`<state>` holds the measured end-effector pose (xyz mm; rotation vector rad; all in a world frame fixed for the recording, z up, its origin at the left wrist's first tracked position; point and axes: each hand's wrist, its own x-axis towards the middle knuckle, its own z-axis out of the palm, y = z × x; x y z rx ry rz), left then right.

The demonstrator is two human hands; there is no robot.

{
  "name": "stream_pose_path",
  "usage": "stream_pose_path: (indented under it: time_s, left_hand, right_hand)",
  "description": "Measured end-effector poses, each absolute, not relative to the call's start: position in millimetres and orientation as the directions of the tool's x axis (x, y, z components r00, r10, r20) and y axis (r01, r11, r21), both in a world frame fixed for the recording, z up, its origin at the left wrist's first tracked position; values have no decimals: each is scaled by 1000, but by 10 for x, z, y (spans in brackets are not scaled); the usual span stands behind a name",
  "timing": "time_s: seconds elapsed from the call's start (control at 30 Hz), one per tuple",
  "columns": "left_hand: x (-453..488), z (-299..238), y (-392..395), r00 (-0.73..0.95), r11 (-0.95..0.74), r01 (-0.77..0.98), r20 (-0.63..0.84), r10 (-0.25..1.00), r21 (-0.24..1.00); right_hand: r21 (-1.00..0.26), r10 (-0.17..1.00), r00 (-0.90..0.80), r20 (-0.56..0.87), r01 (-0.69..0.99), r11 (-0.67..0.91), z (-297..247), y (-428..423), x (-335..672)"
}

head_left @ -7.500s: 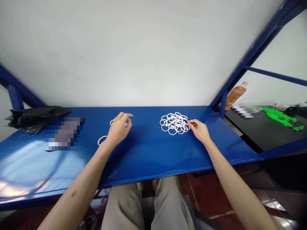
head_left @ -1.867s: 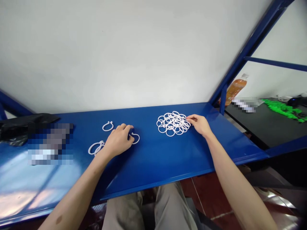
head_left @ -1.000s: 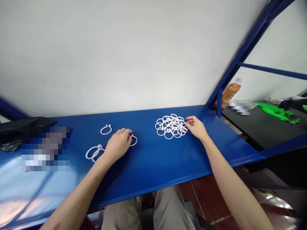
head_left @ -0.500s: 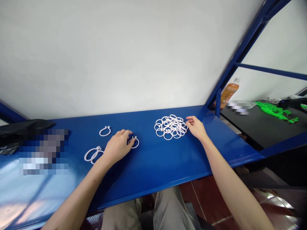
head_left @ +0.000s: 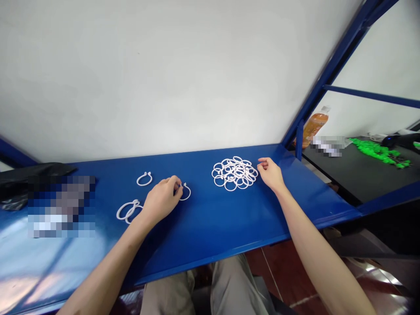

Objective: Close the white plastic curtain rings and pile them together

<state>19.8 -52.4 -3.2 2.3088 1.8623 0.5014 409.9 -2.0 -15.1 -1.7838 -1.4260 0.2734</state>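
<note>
Roughly four loose rings (head_left: 144, 179), one heap (head_left: 234, 173), two hands (head_left: 160, 202) (head_left: 271, 173)

Blue steel bench (head_left: 210, 236), black plastic bag (head_left: 22, 173) at left end, beside pixelated object (head_left: 62, 205). Orange drink bottle (head_left: 315, 129) right; green pieces (head_left: 379, 152) on black side table (head_left: 348, 179).

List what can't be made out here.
Head view:
- white ring by the left hand: partly hidden by it
- pile of white rings: too tangled to count
- pixelated item on the blue bench: blurred
- pixelated item by the orange bottle: blurred
- black bag: cut off at left
</note>
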Motion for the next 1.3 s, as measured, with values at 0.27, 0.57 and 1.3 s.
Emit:
stream_pose_path:
  time_s: [0.27,0.57,1.3]
  left_hand:
    - [223,2,-543,116,-171,921,173,978,349]
    - [250,12,-544,133,-209,864,193,972,458]
    - [358,-21,-625,59,-328,268,324,944,906]
  right_hand:
    - [-696,894,328,304,717,-26,-176,-12,4102]
    - [-497,706,181,685,825,270,-29,-124,3790]
    - [-529,698,-330,636,472,705,-203,-602,2165]
